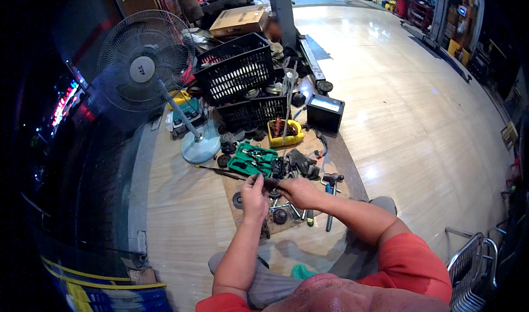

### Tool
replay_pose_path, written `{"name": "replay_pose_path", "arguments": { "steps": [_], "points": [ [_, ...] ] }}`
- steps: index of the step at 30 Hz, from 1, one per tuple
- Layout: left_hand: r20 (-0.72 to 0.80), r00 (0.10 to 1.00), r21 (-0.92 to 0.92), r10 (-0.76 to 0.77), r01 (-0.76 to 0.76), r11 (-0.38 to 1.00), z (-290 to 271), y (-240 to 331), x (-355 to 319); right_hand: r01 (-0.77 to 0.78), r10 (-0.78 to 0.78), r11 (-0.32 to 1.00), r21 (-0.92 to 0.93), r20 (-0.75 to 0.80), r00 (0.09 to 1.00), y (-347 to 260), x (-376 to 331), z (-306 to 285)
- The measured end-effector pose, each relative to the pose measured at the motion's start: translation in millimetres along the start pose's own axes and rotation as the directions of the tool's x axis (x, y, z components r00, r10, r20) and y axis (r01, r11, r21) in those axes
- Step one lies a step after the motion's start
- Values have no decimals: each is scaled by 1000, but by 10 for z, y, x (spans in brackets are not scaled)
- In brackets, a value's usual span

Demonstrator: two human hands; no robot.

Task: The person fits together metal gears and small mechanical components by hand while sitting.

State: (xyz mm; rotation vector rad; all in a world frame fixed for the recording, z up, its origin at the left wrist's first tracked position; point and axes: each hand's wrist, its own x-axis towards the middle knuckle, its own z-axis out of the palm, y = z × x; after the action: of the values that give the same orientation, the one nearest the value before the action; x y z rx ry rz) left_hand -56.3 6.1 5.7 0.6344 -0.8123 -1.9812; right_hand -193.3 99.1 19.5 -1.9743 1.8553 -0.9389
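1. Think of a clock with the two hands in its middle. The 12 is far from the person.
2. The left hand (255,198) has its grip pinched on a small dark piece (271,184). The piece is right in the middle of the clock.
3. The right hand (298,192) has its grip closed on the same piece, from the 3 o'clock side. It is too blurry to tell what the piece is.
4. A long thin rod (220,172) lies at 10 o'clock. I can't tell if it touches the left hand.
5. An open green tool case (238,166) is near, at 11 o'clock.
6. A yellow tub (286,142) is at 12 o'clock, and a black battery (325,116) is at 1 o'clock.
7. A hammer (329,212) lies near 4 o'clock.
8. A black gear (280,216) lies at 6 o'clock.
9. A big fan (142,69) stands well apart, between 10 and 11 o'clock, on the shiny floor (408,102).
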Motion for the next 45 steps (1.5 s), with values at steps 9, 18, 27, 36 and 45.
{"name": "replay_pose_path", "arguments": {
  "steps": [9, 18, 27, 36, 45],
  "points": [
    [-24, 1000, -84, -10, 8, 996, 65, 80, 6, -65, 66, 998, -18, 65, 996, -63, 13, -17],
    [-51, 998, -124, -42, 35, 992, 91, 97, 35, -45, 47, 998, -32, 67, 997, -1, 26, -17],
    [0, 1000, 44, 9, -9, 999, 21, -44, 47, -106, 110, 991, -81, 49, 993, -69, -14, 0],
    [125, 992, -296, 8, 30, 955, -56, 36, 40, -74, 67, 995, 68, 99, 993, -230, 38, 4],
    [169, 985, -223, 19, 20, 975, -97, -1, 96, -42, 30, 995, 86, 139, 990, -215, 86, 21]
  ]
}}
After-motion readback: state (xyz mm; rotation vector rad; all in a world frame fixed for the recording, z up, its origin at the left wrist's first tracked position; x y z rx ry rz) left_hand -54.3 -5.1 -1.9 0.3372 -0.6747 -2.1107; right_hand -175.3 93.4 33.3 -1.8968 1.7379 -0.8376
